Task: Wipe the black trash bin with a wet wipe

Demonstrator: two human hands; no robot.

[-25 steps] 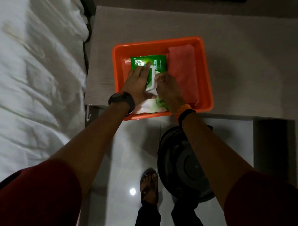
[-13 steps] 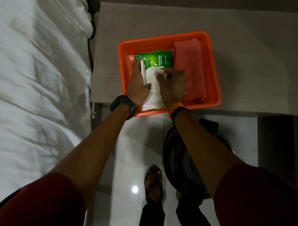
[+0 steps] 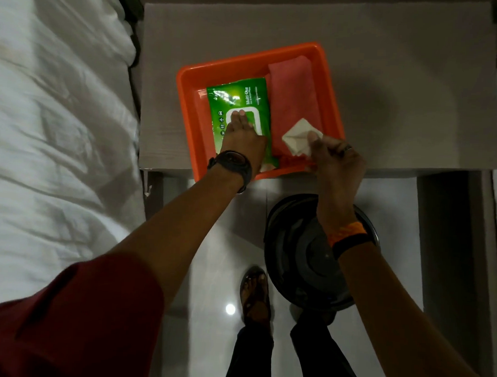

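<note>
From the head camera I see an orange plastic tray (image 3: 189, 80) resting on a grey-brown tabletop (image 3: 389, 66), at about twelve o'clock from the hands. Inside it lies a green soft pack of multi-use wipes (image 3: 239, 99), and at its three o'clock a folded pink cloth (image 3: 294, 87) touching the pack's edge. My left hand (image 3: 242, 136), with a dark round wristwatch (image 3: 232, 163) on the wrist, lies flat with fingers pressed down on the pack's white flap. My right hand (image 3: 338, 158) is curled, thumb and fingers pinching a folded white wet wipe (image 3: 296, 137), held just above the near right corner of the tray over the pink cloth. An orange and black band (image 3: 346, 235) circles the right wrist. The round black trash bin (image 3: 301, 253) stands on the pale glossy floor at six o'clock from the tray, partly under my right forearm, its lid shut. A white rumpled bedsheet (image 3: 53, 122) fills the nine o'clock side.
</note>
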